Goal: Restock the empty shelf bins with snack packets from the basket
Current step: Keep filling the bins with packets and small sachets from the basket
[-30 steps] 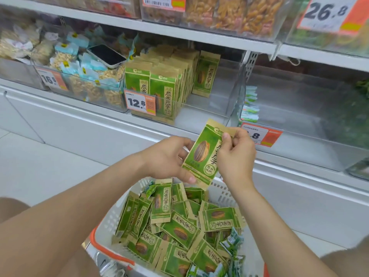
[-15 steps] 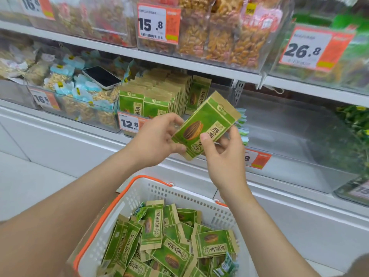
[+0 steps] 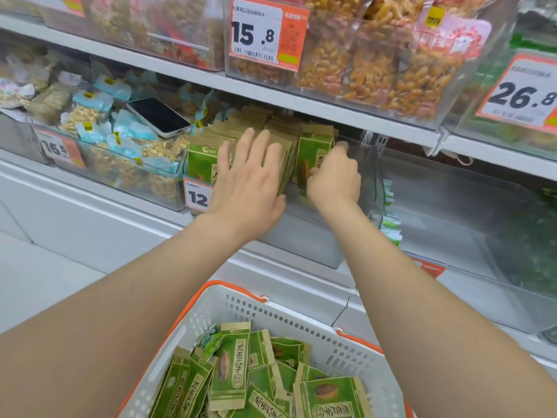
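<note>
On nut bags (image 3: 87, 116) at left, a phone (image 3: 158, 116). Flat against the green row (image 3: 280, 128) standing in the bin (image 3: 372, 176), left grip (image 3: 247, 179), fingers straight and spread. Just right, right grip (image 3: 334, 179) curled, clamped on one upright packet (image 3: 313, 152) beside the row. Below, more packets (image 3: 232, 366) loose in the basket (image 3: 301, 322).

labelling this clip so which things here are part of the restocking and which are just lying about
Job: left hand pressing the packet row, right hand pinching a green packet, basket, basket packets.
Lying about: phone, blue nut bags, price tag.
</note>
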{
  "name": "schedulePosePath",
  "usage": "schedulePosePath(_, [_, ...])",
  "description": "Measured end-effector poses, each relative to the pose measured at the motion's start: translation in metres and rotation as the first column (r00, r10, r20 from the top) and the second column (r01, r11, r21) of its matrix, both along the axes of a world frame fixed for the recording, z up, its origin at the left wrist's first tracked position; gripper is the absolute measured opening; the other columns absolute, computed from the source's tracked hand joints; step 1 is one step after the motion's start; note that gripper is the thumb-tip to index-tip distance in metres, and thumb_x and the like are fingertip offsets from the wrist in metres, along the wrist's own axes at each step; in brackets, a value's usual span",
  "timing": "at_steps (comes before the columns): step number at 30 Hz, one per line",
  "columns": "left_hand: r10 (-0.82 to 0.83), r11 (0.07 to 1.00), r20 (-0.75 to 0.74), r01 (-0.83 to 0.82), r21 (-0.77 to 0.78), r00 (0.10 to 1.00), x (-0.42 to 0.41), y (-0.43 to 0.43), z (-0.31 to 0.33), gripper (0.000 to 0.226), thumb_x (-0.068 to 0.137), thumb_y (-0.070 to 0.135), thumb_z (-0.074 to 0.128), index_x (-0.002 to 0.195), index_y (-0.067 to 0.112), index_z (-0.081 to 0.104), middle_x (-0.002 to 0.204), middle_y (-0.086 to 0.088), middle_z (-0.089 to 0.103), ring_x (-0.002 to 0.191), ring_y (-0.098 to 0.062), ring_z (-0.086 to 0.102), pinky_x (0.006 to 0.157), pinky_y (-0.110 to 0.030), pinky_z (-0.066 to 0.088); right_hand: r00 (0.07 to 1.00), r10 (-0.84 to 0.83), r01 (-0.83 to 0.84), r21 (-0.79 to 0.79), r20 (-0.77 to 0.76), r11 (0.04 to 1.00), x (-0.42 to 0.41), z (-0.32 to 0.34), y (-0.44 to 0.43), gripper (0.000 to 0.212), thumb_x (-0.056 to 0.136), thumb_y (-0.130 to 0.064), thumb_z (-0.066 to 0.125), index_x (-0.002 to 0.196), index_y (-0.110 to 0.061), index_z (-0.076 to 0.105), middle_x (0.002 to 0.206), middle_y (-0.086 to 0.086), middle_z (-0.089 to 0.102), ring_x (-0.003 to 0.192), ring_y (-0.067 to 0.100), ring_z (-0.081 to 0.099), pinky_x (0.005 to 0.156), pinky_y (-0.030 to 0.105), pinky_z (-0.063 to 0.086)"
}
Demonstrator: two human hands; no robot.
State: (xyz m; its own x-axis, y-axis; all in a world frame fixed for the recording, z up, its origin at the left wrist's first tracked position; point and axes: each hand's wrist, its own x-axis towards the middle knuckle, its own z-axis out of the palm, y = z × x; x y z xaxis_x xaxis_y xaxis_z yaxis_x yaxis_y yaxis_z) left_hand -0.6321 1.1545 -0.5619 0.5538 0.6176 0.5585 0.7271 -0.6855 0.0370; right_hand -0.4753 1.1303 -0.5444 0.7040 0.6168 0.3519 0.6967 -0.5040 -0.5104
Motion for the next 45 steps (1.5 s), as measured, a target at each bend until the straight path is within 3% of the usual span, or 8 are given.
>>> schedulePosePath(5, [0.047,0.999,-0.038,-0.048,-0.018,0.998,0.003,0.017,-0.003,0.069,0.08,0.035,0.068,0.142,0.015,0.044,0.157,-0.014,0.039,0.153,-0.04,0.024,0.121,-0.064,0.016,0.989,-0.106,0.099,-0.07,-0.102,0.993,0.028,-0.014,0.049,0.069,0.1,-0.012,0.06,0.157,-0.001,0.022,0.142,0.022,0.055,0.132,0.043,0.053,0.105,0.046,0.046])
schedulePosePath(11, [0.046,0.998,-0.008,-0.046,-0.034,0.999,0.009,0.023,-0.003,0.058,0.078,0.032,0.064,0.131,0.018,0.049,0.138,-0.013,0.05,0.141,-0.045,0.036,0.117,-0.066,0.021,0.986,-0.142,0.128,-0.15,-0.092,0.98,0.046,-0.02,0.087,0.086,0.097,-0.003,0.061,0.16,0.004,0.003,0.141,0.021,0.057,0.132,0.038,0.054,0.107,0.042,0.044])
schedulePosePath(18, [0.063,0.998,-0.009,-0.063,-0.021,0.998,0.013,0.025,-0.004,0.056,0.076,0.033,0.065,0.128,0.019,0.049,0.138,-0.013,0.049,0.138,-0.044,0.038,0.115,-0.066,0.021,0.985,-0.172,0.164,-0.214,-0.02,0.963,0.057,-0.028,0.103,0.074,0.098,-0.011,0.06,0.159,0.0,0.02,0.153,0.024,0.043,0.137,0.038,0.05,0.098,0.041,0.051])
schedulePosePath(24, [0.063,0.998,-0.018,-0.064,-0.025,0.998,0.014,0.024,-0.003,0.055,0.078,0.032,0.065,0.129,0.02,0.047,0.141,-0.013,0.048,0.139,-0.044,0.036,0.116,-0.066,0.021,0.965,-0.209,0.199,-0.072,-0.16,0.977,0.06,-0.03,0.093,0.088,0.097,-0.005,0.063,0.16,0.004,0.003,0.139,0.019,0.057,0.129,0.036,0.057,0.096,0.04,0.049])
schedulePosePath(30, [0.074,0.996,-0.039,-0.076,-0.043,0.996,0.011,0.02,0.001,0.057,0.08,0.033,0.065,0.131,0.019,0.045,0.139,-0.013,0.048,0.14,-0.043,0.037,0.116,-0.066,0.023,0.939,-0.203,0.154,-0.19,-0.277,0.97,0.054,-0.025,0.082,0.064,0.089,-0.006,0.071,0.146,-0.002,0.041,0.145,0.02,0.052,0.13,0.034,0.056,0.094,0.035,0.05])
schedulePosePath(37, [0.087,0.996,0.051,-0.087,-0.006,0.995,0.003,0.011,0.01,0.059,0.075,0.029,0.071,0.127,0.013,0.049,0.133,-0.016,0.048,0.13,-0.042,0.042,0.107,-0.056,0.035,0.919,-0.14,0.088,-0.153,-0.369,0.984,0.034,-0.006,0.054,0.089,0.094,-0.009,0.068,0.157,0.009,0.008,0.151,0.021,0.048,0.139,0.035,0.049,0.105,0.038,0.046])
schedulePosePath(42, [0.054,0.964,0.095,-0.076,0.256,0.994,-0.006,-0.009,0.023,0.023,0.08,0.01,0.061,0.1,0.015,0.052,0.106,-0.013,0.053,0.097,-0.037,0.05,0.075,-0.045,0.038,0.986,0.148,-0.149,0.009,0.076,0.989,-0.011,0.004,0.005,0.024,0.093,-0.019,0.051,0.113,-0.009,0.063,0.109,0.02,0.066,0.1,0.044,0.063,0.08,0.041,0.05])
schedulePosePath(45, [0.013,0.998,0.069,-0.017,0.054,0.998,-0.015,-0.02,0.021,0.014,0.086,0.015,0.063,0.096,0.019,0.053,0.092,-0.009,0.06,0.089,-0.039,0.058,0.065,-0.04,0.032,0.915,0.273,-0.332,0.171,0.297,0.928,-0.034,-0.002,-0.031,0.014,0.093,-0.021,0.05,0.099,-0.018,0.063,0.088,0.007,0.067,0.081,0.037,0.06,0.064,0.039,0.044])
